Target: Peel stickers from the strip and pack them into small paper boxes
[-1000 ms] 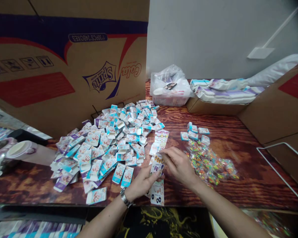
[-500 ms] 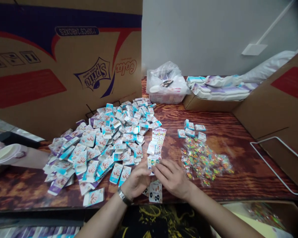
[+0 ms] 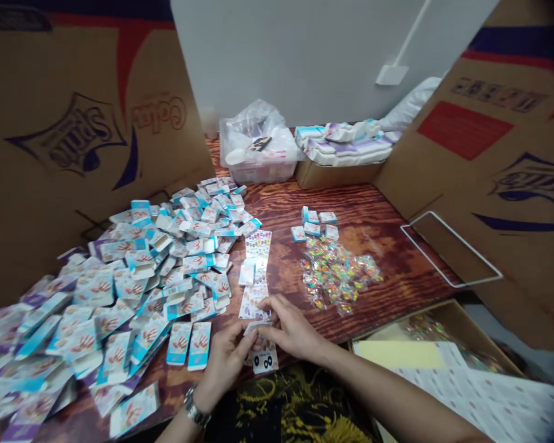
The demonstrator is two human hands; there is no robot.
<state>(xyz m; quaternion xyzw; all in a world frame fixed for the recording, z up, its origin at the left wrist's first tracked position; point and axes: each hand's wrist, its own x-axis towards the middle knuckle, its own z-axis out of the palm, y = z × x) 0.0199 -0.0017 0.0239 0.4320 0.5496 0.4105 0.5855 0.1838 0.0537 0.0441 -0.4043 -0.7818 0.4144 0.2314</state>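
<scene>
My left hand point(image 3: 224, 362) and my right hand point(image 3: 290, 329) meet at the near edge of the wooden table point(image 3: 388, 289), both pinching a small sticker sheet point(image 3: 264, 360). More sticker sheets point(image 3: 257, 266) lie in a line just beyond my fingers. A large heap of small blue-and-white boxes point(image 3: 133, 277) spreads to the left. A pile of colourful little packets point(image 3: 337, 277) lies to the right, with a few small closed boxes point(image 3: 314, 223) behind it. A watch is on my left wrist.
Big cardboard cartons point(image 3: 74, 123) stand along the left and right point(image 3: 489, 154). A plastic bag over a tub point(image 3: 258, 144) and a low box of folded packets point(image 3: 346, 151) sit at the back. An open carton with printed sheets point(image 3: 447, 369) sits lower right.
The view has swung to the right, revealing the right carton and lower box. My hands have drawn back toward the table's near edge, still together on a sticker sheet.
</scene>
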